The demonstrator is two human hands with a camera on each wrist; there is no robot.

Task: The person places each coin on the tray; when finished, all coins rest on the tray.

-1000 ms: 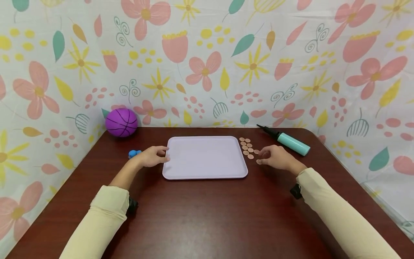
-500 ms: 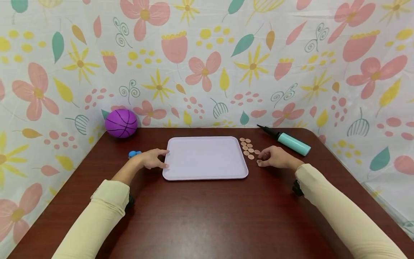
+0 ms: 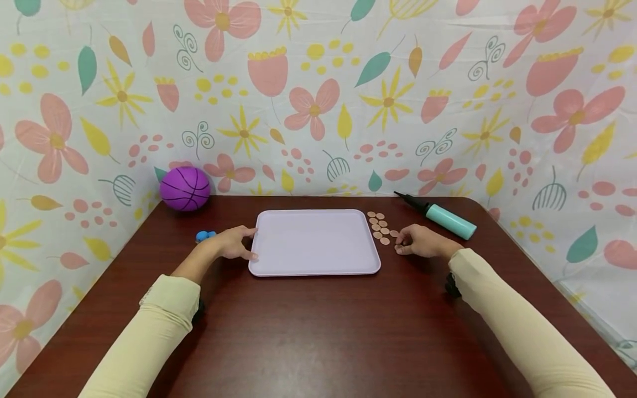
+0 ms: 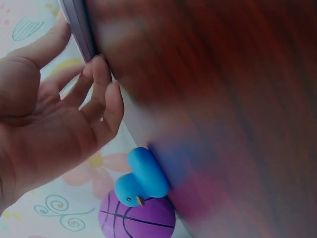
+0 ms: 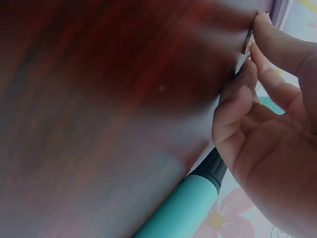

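My left hand (image 3: 233, 242) is at the left edge of a pale lilac tray (image 3: 314, 243). Thumb and fingers touch the rim, spread apart along it, as the left wrist view also shows. Right of the tray lie several copper-coloured coins (image 3: 382, 224), flat on the table in a loose cluster. At their near right side, my right hand (image 3: 420, 241) pinches one coin (image 5: 247, 42) between thumb and forefinger, low at the tabletop. The right wrist view shows this coin edge-on; in the head view the fingertips mostly cover it. The other right-hand fingers are curled in.
A blue rubber duck (image 4: 141, 178) sits left of my left hand, partly hidden by it in the head view. Behind it, a purple basketball (image 3: 185, 188) stands at the back left corner. A teal hand pump (image 3: 450, 221) with a black nozzle lies at the back right.
My right fingertips have drawn together over the near coin, which shows less now. The left hand stays at the tray's rim with slightly shifted fingers. The tray has not visibly moved.
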